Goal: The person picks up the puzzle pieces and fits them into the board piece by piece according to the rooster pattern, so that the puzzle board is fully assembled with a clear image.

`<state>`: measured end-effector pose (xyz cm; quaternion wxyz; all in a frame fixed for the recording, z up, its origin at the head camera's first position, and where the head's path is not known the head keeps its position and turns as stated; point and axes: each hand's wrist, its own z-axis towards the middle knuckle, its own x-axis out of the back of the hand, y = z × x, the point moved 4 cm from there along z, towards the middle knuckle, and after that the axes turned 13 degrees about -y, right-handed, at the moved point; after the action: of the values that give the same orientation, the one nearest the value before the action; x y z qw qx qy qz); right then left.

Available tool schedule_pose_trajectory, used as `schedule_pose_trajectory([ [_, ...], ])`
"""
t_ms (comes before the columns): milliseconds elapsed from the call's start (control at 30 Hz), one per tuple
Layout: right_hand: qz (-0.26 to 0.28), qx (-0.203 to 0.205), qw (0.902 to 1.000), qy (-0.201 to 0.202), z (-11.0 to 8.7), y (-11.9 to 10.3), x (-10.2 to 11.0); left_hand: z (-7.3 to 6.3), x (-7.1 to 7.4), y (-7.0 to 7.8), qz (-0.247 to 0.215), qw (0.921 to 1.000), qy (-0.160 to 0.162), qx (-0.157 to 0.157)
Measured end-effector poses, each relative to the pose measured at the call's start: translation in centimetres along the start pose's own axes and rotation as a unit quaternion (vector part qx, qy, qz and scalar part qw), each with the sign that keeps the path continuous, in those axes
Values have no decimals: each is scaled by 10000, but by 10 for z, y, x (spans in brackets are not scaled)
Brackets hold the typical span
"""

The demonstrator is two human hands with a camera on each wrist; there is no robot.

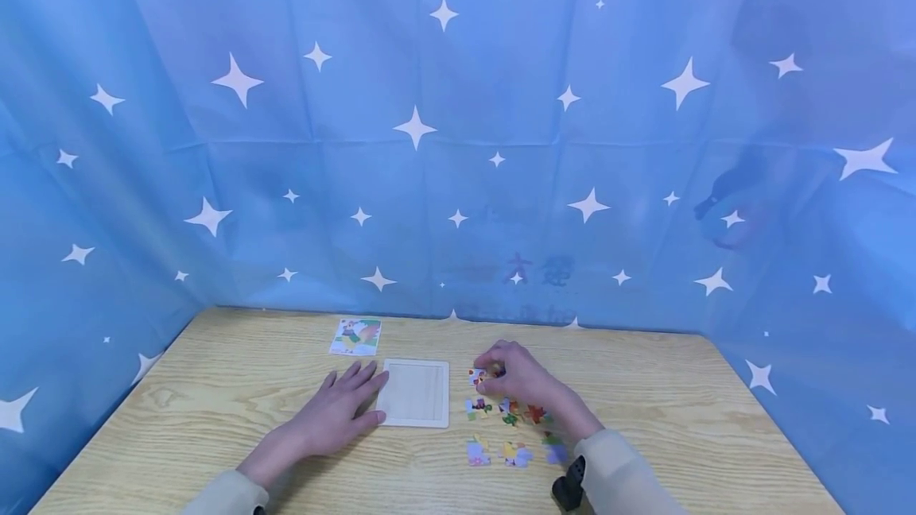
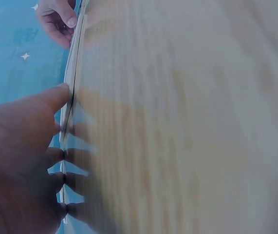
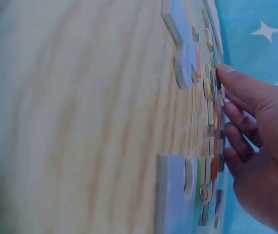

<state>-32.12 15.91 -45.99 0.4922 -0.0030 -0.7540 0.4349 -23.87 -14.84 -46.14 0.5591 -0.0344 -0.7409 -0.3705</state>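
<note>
My left hand (image 1: 335, 413) lies with fingers spread on the tabletop, fingertips and thumb at the left edge of a square wooden puzzle tray (image 1: 444, 396). The tray's recess shows bare wood. To its right, my right hand (image 1: 521, 376) pinches a small puzzle piece (image 1: 476, 377) with white, red and yellow print between thumb and index finger. Seen from the right wrist, the thumb and fingers (image 3: 241, 87) curl at the far row of pieces. Nearer rows include a purple and green piece (image 1: 555, 449) and a yellow-and-lilac piece (image 1: 517, 454). The hand partly hides the far row.
A square picture card (image 1: 355, 337) with a colourful print lies behind the tray to the left. Several more loose pieces, such as a lilac one (image 1: 479, 451), lie in rows right of the tray. A blue star-patterned curtain (image 1: 458, 181) stands behind the wooden table (image 1: 687, 420).
</note>
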Motion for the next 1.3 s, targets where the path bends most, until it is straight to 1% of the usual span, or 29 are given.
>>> schedule_pose_trajectory([
  [167, 52, 10, 10000, -67, 1, 1, 0, 0, 2, 1, 47, 10000, -56, 47],
  [367, -123, -37, 9999, -69, 0, -1, 1, 0, 3, 1, 58, 10000, -24, 73],
  [533, -142, -271, 9995, -88, -1, -3, 1, 2, 3, 0, 93, 9998, -165, 73],
  [667, -73, -264, 9996, -103, 0, -5, 1, 3, 4, -1, 101, 9995, -285, 45],
  [767, -30, -277, 9996, -77, 1, -6, 2, 4, 4, -1, 115, 9995, -307, 26],
  [1033, 71, -384, 9991, 133, 5, -8, 3, 3, 4, -2, 39, 9998, -171, 4],
  [1067, 125, -399, 9990, 179, 5, -8, 3, 4, 2, -4, 87, 9999, -98, -88],
  [1167, 270, -467, 9979, 364, 5, -5, 2, 5, 0, -5, 4, 9999, -2, -155],
  [1267, 427, -519, 9963, 537, 4, -2, 2, 7, -2, -7, -35, 9998, 12, -172],
  [1300, 471, -523, 9958, 588, 4, -1, 2, 7, 0, -5, -128, 9999, -26, -97],
])
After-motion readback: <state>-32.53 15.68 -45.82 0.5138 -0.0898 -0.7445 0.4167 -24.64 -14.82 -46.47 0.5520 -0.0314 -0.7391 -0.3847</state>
